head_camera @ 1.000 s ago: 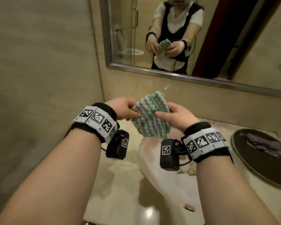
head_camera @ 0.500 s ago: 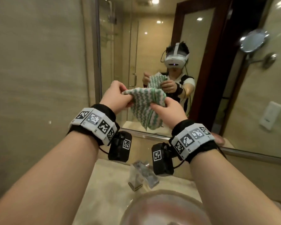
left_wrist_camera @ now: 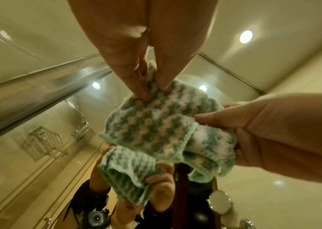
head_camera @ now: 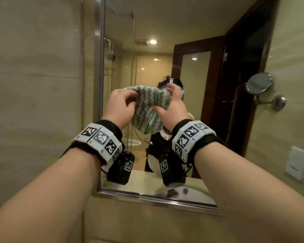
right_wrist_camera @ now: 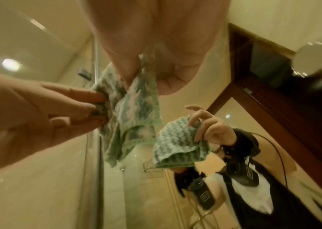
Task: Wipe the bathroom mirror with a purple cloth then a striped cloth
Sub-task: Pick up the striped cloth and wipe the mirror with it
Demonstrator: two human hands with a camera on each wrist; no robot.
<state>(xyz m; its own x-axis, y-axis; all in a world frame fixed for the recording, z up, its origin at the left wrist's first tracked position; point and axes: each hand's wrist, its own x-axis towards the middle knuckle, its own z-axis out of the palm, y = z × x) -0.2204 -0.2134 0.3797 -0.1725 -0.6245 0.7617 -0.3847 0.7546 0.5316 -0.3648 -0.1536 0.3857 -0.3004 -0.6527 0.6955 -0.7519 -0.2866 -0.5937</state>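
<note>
Pinched between both our hands, the striped cloth (head_camera: 148, 109) hangs bunched before the mirror (head_camera: 191, 120): left hand (head_camera: 120, 106) nips its left edge, right hand (head_camera: 173, 106) its right; whether it touches the glass, we cannot tell.

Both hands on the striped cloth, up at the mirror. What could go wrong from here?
1. The striped cloth is bunched and folded between the left hand and right hand; pressed like this, probably only a small patch would meet the mirror.
2. In the left wrist view the left fingertips only pinch an edge; letting go with the right hand could let the cloth sag or drop.
3. The round wall mirror juts out on the right; a wide stroke might hit it.
</note>
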